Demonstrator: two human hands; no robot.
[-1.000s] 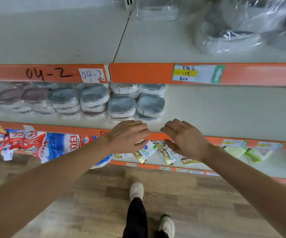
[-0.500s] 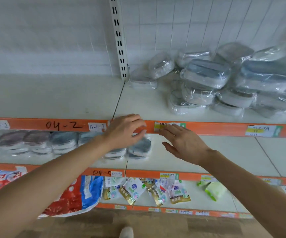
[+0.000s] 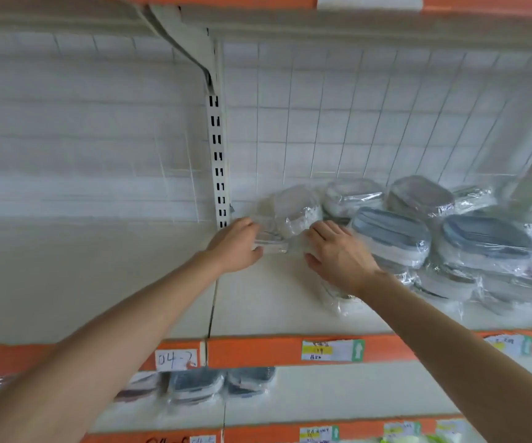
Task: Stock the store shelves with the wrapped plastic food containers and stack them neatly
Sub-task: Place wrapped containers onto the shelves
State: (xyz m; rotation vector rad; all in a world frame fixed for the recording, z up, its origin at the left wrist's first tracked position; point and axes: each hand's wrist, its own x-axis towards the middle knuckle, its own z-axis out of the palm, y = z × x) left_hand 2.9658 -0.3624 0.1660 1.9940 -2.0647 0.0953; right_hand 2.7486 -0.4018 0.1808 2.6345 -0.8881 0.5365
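A loose pile of wrapped plastic containers (image 3: 392,233) with blue and grey lids lies on the right half of the upper shelf (image 3: 149,282). At the pile's left end sits a small clear wrapped container (image 3: 272,243), blurred. My left hand (image 3: 237,246) grips its left side, thumb below and fingers on top. My right hand (image 3: 338,255) lies just to the right with fairly straight fingers touching the plastic wrap beside that container. Neat rows of wrapped containers (image 3: 194,383) stand on the shelf below.
A slotted white upright (image 3: 217,155) and a wire grid back panel stand behind the shelf. Orange shelf edges carry price labels (image 3: 332,350) and a tag reading 04-2 (image 3: 176,359). The left half of the upper shelf is bare white board.
The view has tilted up from the lower shelves to the upper one. Both hands rose and reached forward over the orange edge to the left end of the pile.
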